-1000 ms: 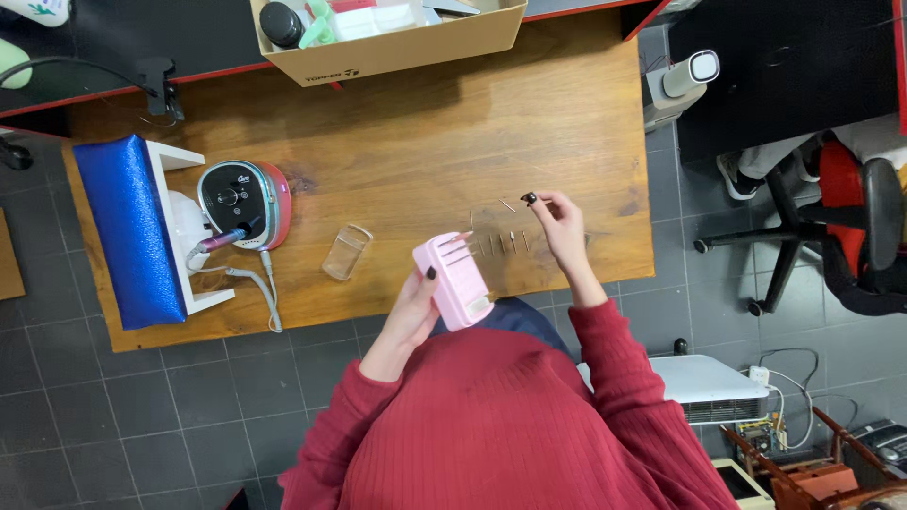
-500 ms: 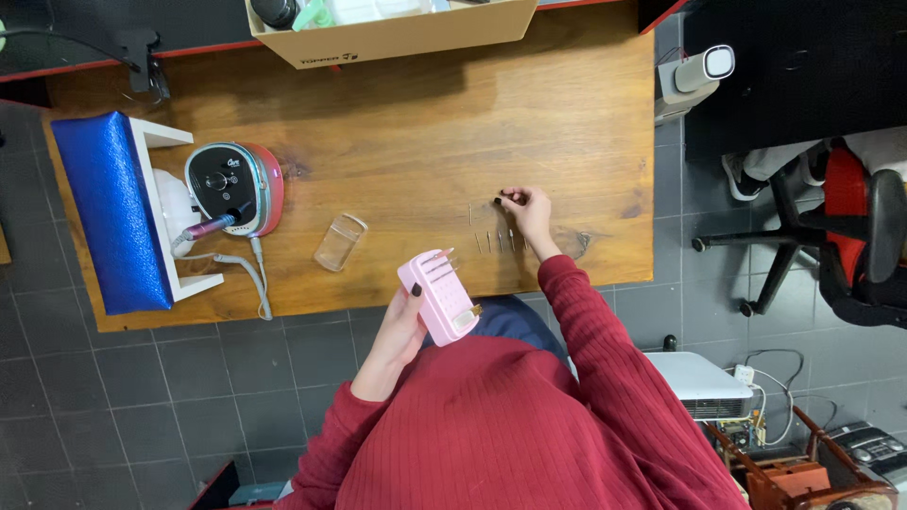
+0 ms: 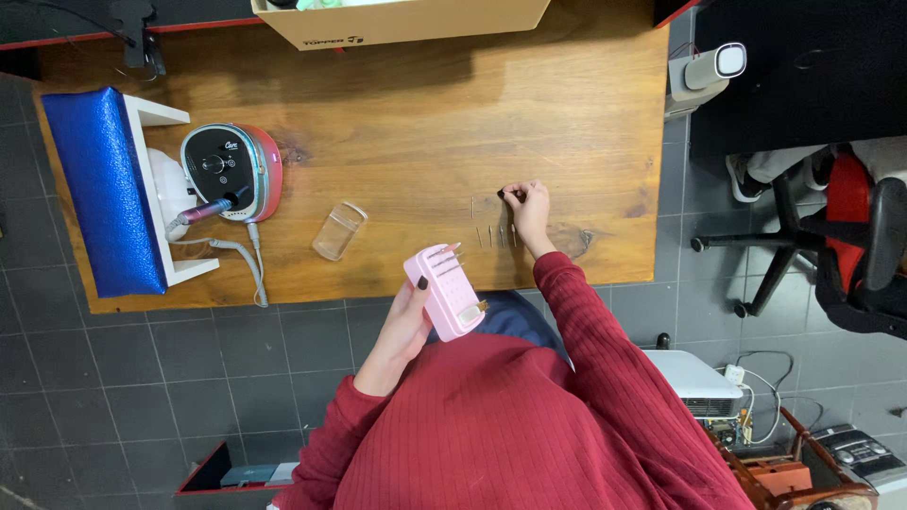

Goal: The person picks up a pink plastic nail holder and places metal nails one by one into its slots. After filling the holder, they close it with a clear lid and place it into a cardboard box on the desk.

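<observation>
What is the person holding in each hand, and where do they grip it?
The left hand grips a pink bit holder along its side. The right hand pinches a small dark bit at its end, against the wooden table.

worktop (image 3: 397, 123): wooden | blue padded armrest (image 3: 99, 189) at one end | round black-and-red drill unit (image 3: 231, 170) beside it, grey cable (image 3: 253, 269) trailing off the edge | clear plastic lid (image 3: 339, 230) lying mid-worktop | cardboard box (image 3: 397, 21) at far edge | black office chair (image 3: 831, 236) on grey tiled floor (image 3: 142, 378)
</observation>
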